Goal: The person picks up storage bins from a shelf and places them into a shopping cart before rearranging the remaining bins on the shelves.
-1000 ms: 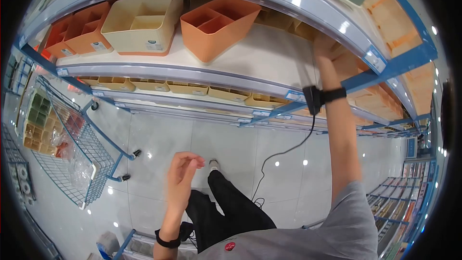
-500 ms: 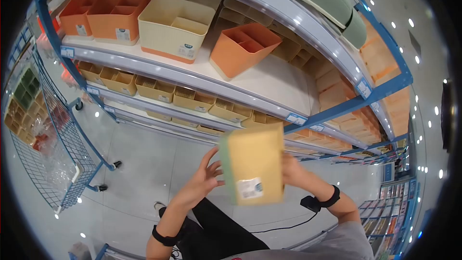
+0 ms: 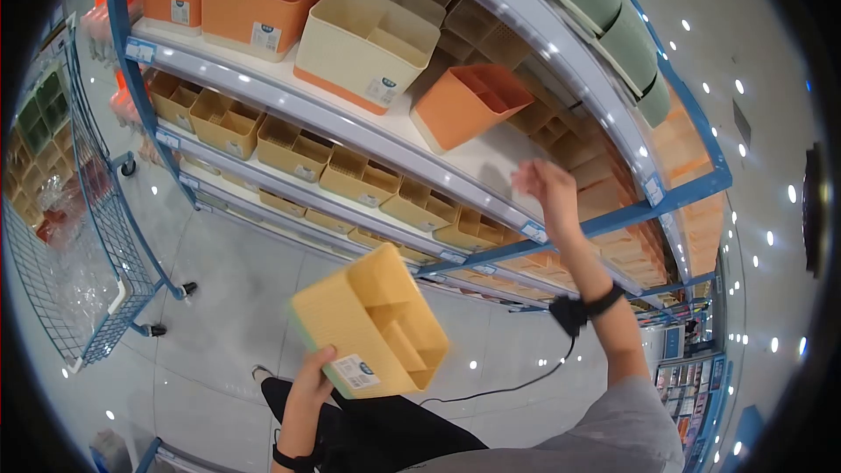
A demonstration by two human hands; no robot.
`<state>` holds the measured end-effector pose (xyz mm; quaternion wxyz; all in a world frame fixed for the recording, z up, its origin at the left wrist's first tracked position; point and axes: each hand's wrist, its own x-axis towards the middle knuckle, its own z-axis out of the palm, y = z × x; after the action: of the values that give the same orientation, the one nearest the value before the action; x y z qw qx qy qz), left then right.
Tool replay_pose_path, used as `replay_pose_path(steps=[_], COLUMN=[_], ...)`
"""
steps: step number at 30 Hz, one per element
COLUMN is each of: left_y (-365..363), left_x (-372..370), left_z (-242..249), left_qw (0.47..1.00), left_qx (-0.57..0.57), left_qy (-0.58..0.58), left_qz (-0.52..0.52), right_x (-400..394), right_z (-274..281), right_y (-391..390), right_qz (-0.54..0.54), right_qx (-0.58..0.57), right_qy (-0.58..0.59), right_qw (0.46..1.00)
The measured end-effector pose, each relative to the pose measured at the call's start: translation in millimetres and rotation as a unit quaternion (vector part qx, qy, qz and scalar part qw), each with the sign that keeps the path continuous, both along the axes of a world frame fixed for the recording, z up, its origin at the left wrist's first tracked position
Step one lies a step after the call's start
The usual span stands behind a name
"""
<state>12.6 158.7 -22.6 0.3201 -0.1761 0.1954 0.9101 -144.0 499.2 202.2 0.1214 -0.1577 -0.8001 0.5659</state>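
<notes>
My left hand [image 3: 311, 381] grips the lower left side of a yellow divided storage box [image 3: 346, 315], thumb on its labelled face. The box is tilted, its open compartments facing right, with a green strip along its base. My right hand [image 3: 547, 188] is raised at the front of the upper shelf [image 3: 486, 162], somewhat blurred, with nothing seen in it and its fingers loosely stretched. Just beyond it an orange divided box [image 3: 469, 105] stands tilted on the shelf. A cream box with an orange base [image 3: 368, 48] is to the left of that one.
More orange boxes [image 3: 258, 0] stand at the upper left. Smaller yellow bins [image 3: 359, 177] line the shelf below. A blue wire cart [image 3: 109, 258] with bins and clear plastic is on the left. A blue shelf frame [image 3: 604, 223] runs near my right forearm, and a cable hangs from my wrist.
My right hand has left the yellow box and moved up to the shelf. The box, now in my left hand, has moved left and turned so its compartments show. The view has shifted.
</notes>
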Motion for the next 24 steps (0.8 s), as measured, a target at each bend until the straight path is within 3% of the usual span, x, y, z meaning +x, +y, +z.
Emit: replay_pose_path(steps=[2,4,6,8,9,11,12,13,14,16,17,18,19,22,24], left_y=[-7.4,-17.3,-30.3,-40.8,-43.8,-47.3,-50.4,-53.6,-56.3,-54.8,-54.9,-55.6,-54.9,-49.1,-43.8], left_x=[1.9,2.8,7.6,11.1,13.2,13.1,15.0,17.1,18.9,20.7,22.3,25.3,26.5,24.3,21.5], left_z=[-10.5,-7.5,-13.9,-15.4,-12.1,-19.8,-21.3,-20.8,-20.3,-19.3,-18.4,-20.5,-25.2,-18.9,-15.2], left_qw=[0.999,0.996,0.991,0.983,0.977,0.972,0.973,0.974,0.974,0.971,0.969,0.97,0.971,0.975,0.976], left_qx=[-0.015,-0.063,-0.095,-0.134,-0.16,-0.184,-0.176,-0.169,-0.163,-0.174,-0.18,-0.178,-0.175,-0.145,-0.149], left_qy=[-0.005,-0.005,-0.019,-0.015,-0.035,-0.034,-0.031,-0.027,-0.023,-0.025,-0.026,-0.02,-0.013,-0.021,-0.025], left_qz=[0.04,0.067,0.094,0.121,0.136,0.14,0.145,0.15,0.155,0.165,0.167,0.165,0.162,0.166,0.159], right_x=[-59.6,-120.5,-158.7,-184.1,-196.5,-211.4,-210.8,-209.3,-207.8,-208.0,-210.0,-211.1,-210.2,-196.2,-185.9], right_z=[-21.5,-36.3,-58.6,-67.3,-69.4,-65.6,-59.1,-51.6,-54.3,-56.7,-60.7,-64.8,-68.4,-74.2,-74.3], right_y=[66.1,105.6,183.3,194.8,194.0,187.3,169.8,150.1,146.4,139.3,138.2,137.3,137.2,136.0,141.3], right_qz=[-0.025,-0.132,0.089,0.208,0.215,0.213,0.202,0.152,0.131,0.129,0.135,0.123,0.099,0.037,-0.004], right_qx=[-0.06,-0.141,0.085,0.013,-0.168,-0.075,0.196,0.453,0.472,0.358,0.17,-0.065,-0.19,-0.321,-0.343], right_qy=[-0.013,-0.081,-0.054,-0.02,-0.004,0.003,-0.001,-0.007,0.011,0.031,0.053,0.081,0.101,0.153,0.164], right_qw=[0.998,0.978,0.991,0.978,0.962,0.974,0.96,0.879,0.872,0.924,0.975,0.987,0.972,0.934,0.925])
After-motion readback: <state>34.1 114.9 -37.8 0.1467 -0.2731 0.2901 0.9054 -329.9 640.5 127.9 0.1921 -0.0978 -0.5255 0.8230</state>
